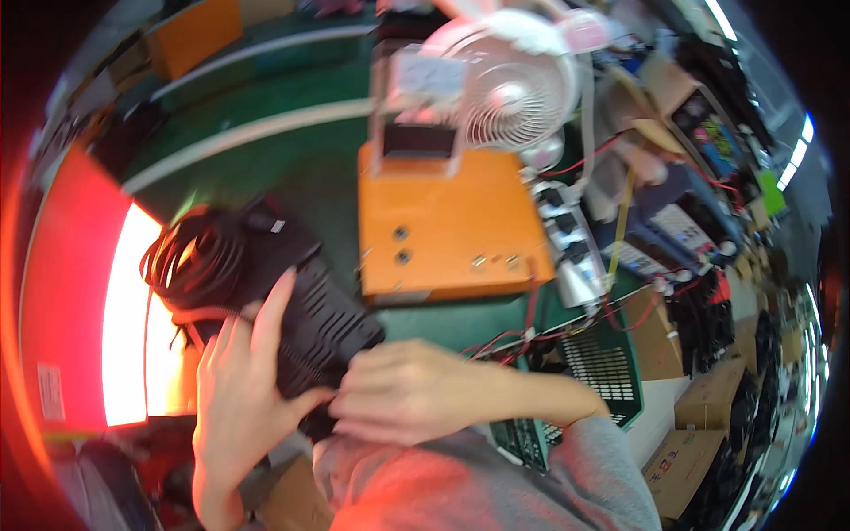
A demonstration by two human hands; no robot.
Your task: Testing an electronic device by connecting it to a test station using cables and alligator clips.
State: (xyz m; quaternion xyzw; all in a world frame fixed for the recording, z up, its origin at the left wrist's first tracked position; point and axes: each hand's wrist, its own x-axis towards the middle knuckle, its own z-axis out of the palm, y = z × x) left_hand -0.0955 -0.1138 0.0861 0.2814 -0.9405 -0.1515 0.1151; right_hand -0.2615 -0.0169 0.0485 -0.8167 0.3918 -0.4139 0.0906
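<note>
A black slotted device (323, 310) with ribbed vents lies tilted in front of me, left of the middle. My left hand (243, 376) grips its left side, with the index finger stretched along the casing and the thumb reaching towards my other hand. At the device's near right end, my right hand (390, 389) is closed, its fingertips partly hidden against the black casing. A coiled black cable (199, 257) rests at the far left end of the device, beside a further dark part with a small white label.
Beyond my hands stands an orange box (452, 226) with a clear holder (421, 111) and a white fan (513, 84). A glowing red panel (71, 292) is at the left. To the right are a green basket (611, 363), red wires, grey instruments (682, 217) and cardboard boxes (682, 469).
</note>
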